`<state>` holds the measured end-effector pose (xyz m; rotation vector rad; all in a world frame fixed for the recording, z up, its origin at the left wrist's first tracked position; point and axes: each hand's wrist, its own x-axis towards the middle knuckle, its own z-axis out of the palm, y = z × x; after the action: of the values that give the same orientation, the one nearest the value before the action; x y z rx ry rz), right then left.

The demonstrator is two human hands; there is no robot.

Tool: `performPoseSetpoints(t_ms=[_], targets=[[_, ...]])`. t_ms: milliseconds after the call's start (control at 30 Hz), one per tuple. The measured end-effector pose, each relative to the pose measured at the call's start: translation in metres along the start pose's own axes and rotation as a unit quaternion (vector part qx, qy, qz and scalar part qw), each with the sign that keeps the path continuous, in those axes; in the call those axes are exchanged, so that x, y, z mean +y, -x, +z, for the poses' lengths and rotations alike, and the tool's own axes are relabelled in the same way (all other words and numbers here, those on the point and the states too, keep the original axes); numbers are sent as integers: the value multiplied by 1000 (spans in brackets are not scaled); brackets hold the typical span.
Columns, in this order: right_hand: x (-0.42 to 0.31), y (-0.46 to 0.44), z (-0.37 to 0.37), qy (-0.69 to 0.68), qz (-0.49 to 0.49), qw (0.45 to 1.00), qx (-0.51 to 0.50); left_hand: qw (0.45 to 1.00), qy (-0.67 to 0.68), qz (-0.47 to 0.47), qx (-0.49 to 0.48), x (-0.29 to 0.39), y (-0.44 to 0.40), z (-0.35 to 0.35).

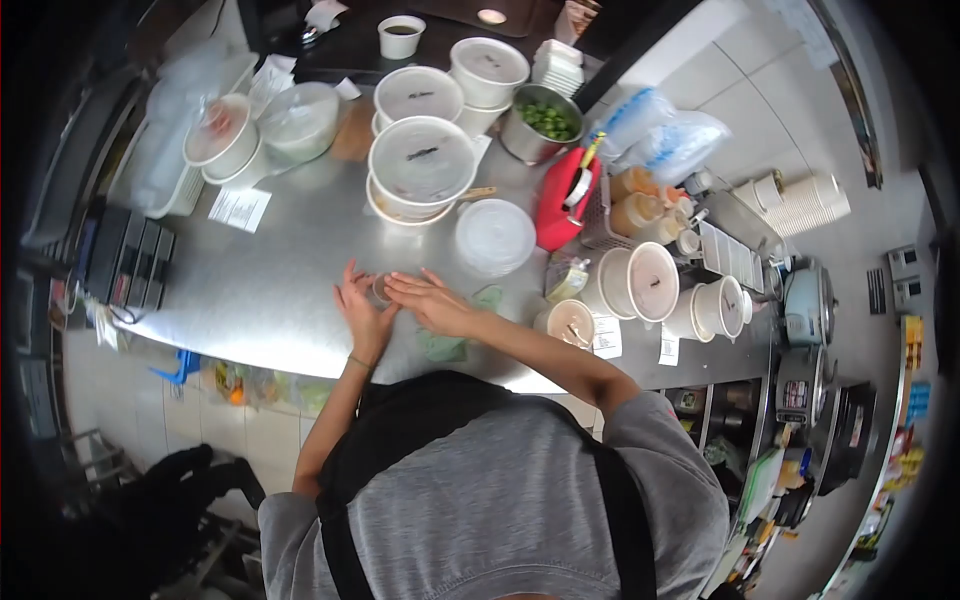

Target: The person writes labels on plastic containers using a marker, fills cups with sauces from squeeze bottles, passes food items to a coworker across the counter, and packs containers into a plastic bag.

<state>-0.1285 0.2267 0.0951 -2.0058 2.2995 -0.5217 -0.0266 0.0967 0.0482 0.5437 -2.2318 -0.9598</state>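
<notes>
Where the person in a black apron (400, 425) stood at the near edge of the metal worktop (265, 285), a green cloth (445, 347) lay close to that edge, partly covered by the right forearm (535, 348). Just beyond, nearer the near edge than the far one, a small, round, clear piece (379, 289) was between the two hands. The left hand (361, 310) was on its left side, fingers spread and pointing toward the far edge, with the thumb reaching across on the near side. The right hand (437, 305) came from the right, palm down, its fingers stretched leftward so that their tips met the piece. I cannot tell whether either hand gripped it firmly, nor whether it touched the metal. Toward the near right corner stood a small lidded tub (570, 322) and several larger white tubs (653, 282), with a paper slip (607, 338) beside them. Farther from the hands lay a pale round lid (495, 237), with a red holder (556, 218) to its right. Toward the far edge rose a group of lidded bowls (422, 160), beside a metal pot (535, 148) of chopped greens (547, 120). Toward the far left corner, more stacked bowls (217, 138) stood behind a printed receipt (239, 209).
</notes>
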Motion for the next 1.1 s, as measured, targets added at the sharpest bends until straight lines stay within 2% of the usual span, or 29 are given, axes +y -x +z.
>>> performPoseSetpoints(t_ms=[33,67,133,167,200,233,267,300,333,367,400,433,467,500,600,667,767,800,833,900,933,1000,1067,1100], targets=[[6,-3,-15,-153,2,988,-8,1000,-14,-8,-16,2,-2,2],[11,-11,-36,-305,0,952,-18,999,-31,-18,-30,4,-6,5],[27,-22,-133,-378,112,898,-194,998,-26,-21,-49,9,-13,13],[73,-11,-135,-660,8,748,-70,997,-26,-31,-70,10,-13,12],[94,-8,-187,-529,164,833,16,997,-35,-48,-47,14,-13,9],[135,-10,-224,-550,142,819,78,997,-37,-44,-53,22,-15,6],[190,-5,-253,-476,116,853,179,997,-40,-41,-56,28,-17,0],[225,-2,-278,-327,167,874,317,996,-51,-65,-19,32,-17,-6],[342,25,-283,90,248,872,412,997,-60,-41,-18,37,-13,-11],[430,56,-300,372,131,828,399,997,-69,-17,-23,41,-5,-16],[412,56,-310,396,377,750,374,996,-62,22,-65,47,4,-21],[420,63,-321,411,482,717,291,990,-51,67,-111,54,10,-23],[415,62,-329,367,531,739,192,974,-38,36,-221,65,14,-25],[428,72,-331,267,476,816,188,943,-20,6,-331,75,21,-25],[396,62,-329,231,451,828,241,944,16,30,-328,65,42,9],[394,59,-326,194,484,771,366,945,20,32,-324,63,37,19],[396,56,-327,251,438,779,372,938,7,49,-344,70,30,23],[388,56,-332,184,478,727,458,929,-12,62,-365,74,28,23],[386,55,-333,183,477,728,457,929,-12,60,-364,78,25,23],[421,66,-342,241,393,825,328,901,-127,63,-411,93,11,8],[463,80,-355,67,428,835,339,902,-126,62,-409,100,4,2],[425,71,-388,186,466,776,383,934,-79,107,-331,111,-9,-9],[415,53,-414,251,460,664,534,933,-34,122,-338,123,-28,-18],[401,44,-429,253,399,661,583,928,13,139,-346,130,-40,-22]])
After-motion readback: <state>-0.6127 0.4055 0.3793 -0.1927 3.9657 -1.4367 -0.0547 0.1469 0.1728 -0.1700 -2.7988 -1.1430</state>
